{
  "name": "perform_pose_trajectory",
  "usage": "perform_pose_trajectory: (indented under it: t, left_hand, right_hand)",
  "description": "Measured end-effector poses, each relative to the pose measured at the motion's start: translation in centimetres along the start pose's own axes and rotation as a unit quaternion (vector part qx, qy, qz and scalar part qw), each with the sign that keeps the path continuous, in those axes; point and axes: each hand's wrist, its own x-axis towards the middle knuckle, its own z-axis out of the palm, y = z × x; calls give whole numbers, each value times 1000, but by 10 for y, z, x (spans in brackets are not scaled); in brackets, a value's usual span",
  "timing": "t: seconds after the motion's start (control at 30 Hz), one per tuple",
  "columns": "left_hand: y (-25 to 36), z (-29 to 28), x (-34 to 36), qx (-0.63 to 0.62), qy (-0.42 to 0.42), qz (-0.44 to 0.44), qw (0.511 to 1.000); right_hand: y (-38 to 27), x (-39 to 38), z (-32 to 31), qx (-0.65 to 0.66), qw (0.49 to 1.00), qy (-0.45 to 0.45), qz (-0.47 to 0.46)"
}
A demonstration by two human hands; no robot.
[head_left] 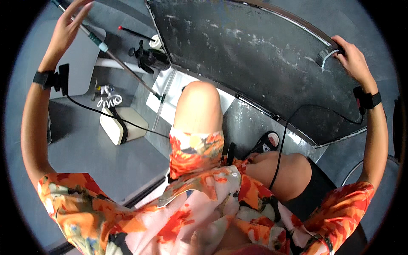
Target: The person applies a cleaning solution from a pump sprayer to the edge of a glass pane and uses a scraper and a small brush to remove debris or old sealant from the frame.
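Grey floor below: your right hand [352,57] is clamped on the dark panel [255,59] at its far-right edge; left hand [68,25], fingers spread, touches the pole [123,63] left of it. Steady the panel first.

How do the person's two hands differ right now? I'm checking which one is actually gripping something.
The right hand is curled around the far edge of the big dark panel, while the left hand is open with fingers spread, at a thin metal pole without closing on it. The right hand sits at the right rim of the view; the left is raised at upper left. Both wrists wear a black band with a cable.
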Motion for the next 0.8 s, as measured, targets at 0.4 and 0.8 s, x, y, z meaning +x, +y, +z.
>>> perform_pose_trajectory:
  t: [0.4, 0.8]
  left_hand:
    - [44, 139, -195, -19, 56, -316, 947]
    - [-13, -53, -201, 318, -86, -147, 933]
  right_hand:
    - [1, 4, 23, 29, 998, 47, -29]
    - [33, 5, 34, -59, 997, 42, -24]
